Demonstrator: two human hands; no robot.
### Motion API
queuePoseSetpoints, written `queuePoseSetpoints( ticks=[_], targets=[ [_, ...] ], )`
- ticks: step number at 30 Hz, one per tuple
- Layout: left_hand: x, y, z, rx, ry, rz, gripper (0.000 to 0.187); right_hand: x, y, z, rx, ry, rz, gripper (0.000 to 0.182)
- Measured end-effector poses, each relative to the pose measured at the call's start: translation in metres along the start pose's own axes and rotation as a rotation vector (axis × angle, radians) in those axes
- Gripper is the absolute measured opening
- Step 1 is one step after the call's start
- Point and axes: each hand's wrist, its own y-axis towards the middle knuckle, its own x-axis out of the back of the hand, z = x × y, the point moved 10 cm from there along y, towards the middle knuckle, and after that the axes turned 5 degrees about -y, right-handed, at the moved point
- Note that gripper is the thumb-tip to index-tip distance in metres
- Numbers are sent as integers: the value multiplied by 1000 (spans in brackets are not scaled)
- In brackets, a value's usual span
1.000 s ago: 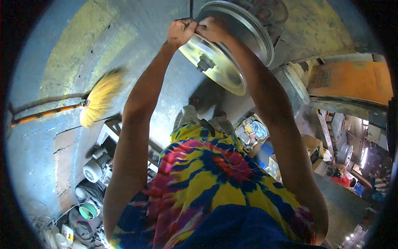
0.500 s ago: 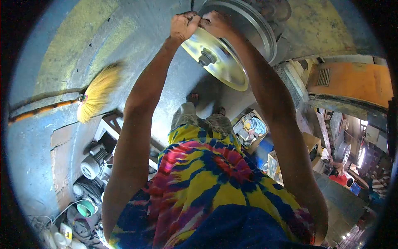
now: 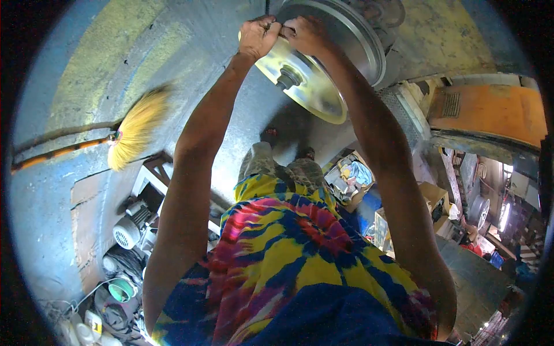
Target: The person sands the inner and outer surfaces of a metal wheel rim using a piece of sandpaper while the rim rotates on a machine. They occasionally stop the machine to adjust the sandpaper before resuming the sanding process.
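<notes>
A shiny yellowish metal disc (image 3: 316, 95) with a dark central hub (image 3: 288, 78) is tilted in front of me at the top of the view. My left hand (image 3: 258, 38) is closed at the disc's upper edge, thumb toward the other hand. Close beside it, my right hand (image 3: 304, 34) is also closed, fingers curled inward. A small dark piece shows between the fingertips of both hands, too hidden to name. Behind the disc stands a larger grey wheel (image 3: 360, 43) with a raised rim, partly covered by my right hand and forearm.
A straw broom (image 3: 135, 130) lies at the left. Below it are a grey electric motor (image 3: 127, 230), a green container (image 3: 121, 289) and plastic bottles. A box of cloths (image 3: 355, 173) stands right of my feet, near an orange panel (image 3: 487, 115). A person in red (image 3: 473, 247) is far right.
Both hands stay at the disc's upper edge with only a slight shift. The person in red at the far right has moved a little.
</notes>
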Motion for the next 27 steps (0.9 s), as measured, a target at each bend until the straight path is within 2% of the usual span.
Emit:
queuePoseSetpoints(
  ticks=[2,4,5,8,9,12,13,16,17,20,22,24,25,27],
  targets=[
    [1,-1,-1,6,7,6,22,-1,-2,1,42,-4,-5,23],
    [-1,-5,-26,-211,101,2,18,2,-11,1,39,26,21,26],
    [-4,-9,-27,-201,32,55,15,5,-19,1,36,24,23,26],
    [-8,-20,-55,-270,19,43,17,20,-40,2,-88,66,72,25],
    [-11,-26,-81,-412,58,152,14,22,-50,-2,-102,94,70,23],
    [-19,-38,-97,-415,40,119,13,32,-77,-5,-91,72,13,20],
    [-31,-45,-96,-429,101,211,16,39,-87,-3,-65,19,-38,18],
    [-45,-61,-105,-404,135,265,18,47,-113,-5,-79,-4,-98,15],
    [-39,-69,-122,-510,158,177,17,49,-120,-4,-75,2,-105,15],
    [-42,-82,-128,-453,215,190,19,53,-136,-4,-78,63,-103,14],
    [-38,-89,-141,-522,232,150,21,58,-141,-3,-65,107,-134,18],
    [-51,-90,-138,-471,230,273,22,59,-145,-5,-27,108,-183,17],
    [-49,-92,-146,-550,231,208,24,62,-149,-4,-1,103,-226,16],
    [-56,-96,-146,-528,268,259,24,66,-156,-3,-14,127,-248,16]
  ],
)
